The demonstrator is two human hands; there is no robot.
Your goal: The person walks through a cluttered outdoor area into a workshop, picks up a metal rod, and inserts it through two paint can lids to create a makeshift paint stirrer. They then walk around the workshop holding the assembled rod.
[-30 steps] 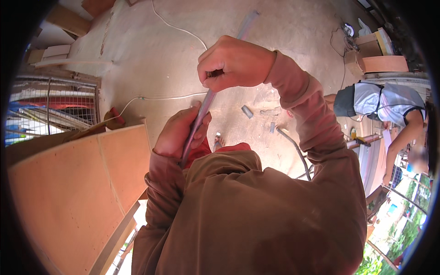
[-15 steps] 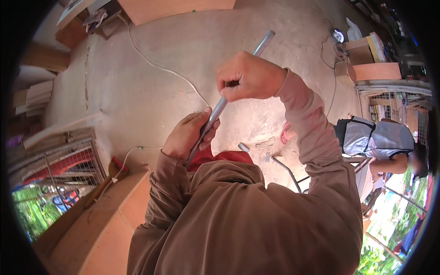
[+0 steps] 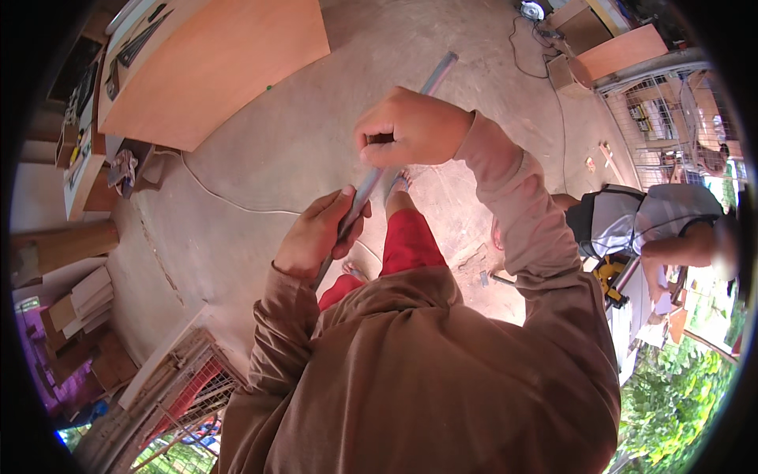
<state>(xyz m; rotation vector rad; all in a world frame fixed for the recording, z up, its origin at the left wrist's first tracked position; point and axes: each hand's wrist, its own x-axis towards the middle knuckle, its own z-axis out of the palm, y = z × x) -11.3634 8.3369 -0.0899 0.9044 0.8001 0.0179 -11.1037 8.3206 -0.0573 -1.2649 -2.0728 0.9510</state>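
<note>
A long grey metal tube [image 3: 365,192] runs at a slant in front of me, its far end up and to the right. My right hand [image 3: 414,126] is closed around it in its upper part, the back of the hand facing up. Lower down, my left hand [image 3: 316,231] grips the same tube, thumb lying along it. Past my left hand the near end drops toward my sleeve and is partly hidden. Below the tube, my leg in red shorts [image 3: 410,243] is stretched forward with a foot on the floor.
A large wooden panel or cabinet [image 3: 229,79] stands far left. Across the concrete floor runs a pale cable [image 3: 229,207]. A disc power tool [image 3: 530,10] lies at the far right. Another person in a grey top [image 3: 679,217] bends at the right, near a yellow tool [image 3: 609,276].
My view has turned, so the wooden panel shows more at the left and my leg and foot have come into sight. Both hands keep their hold on the tube.
</note>
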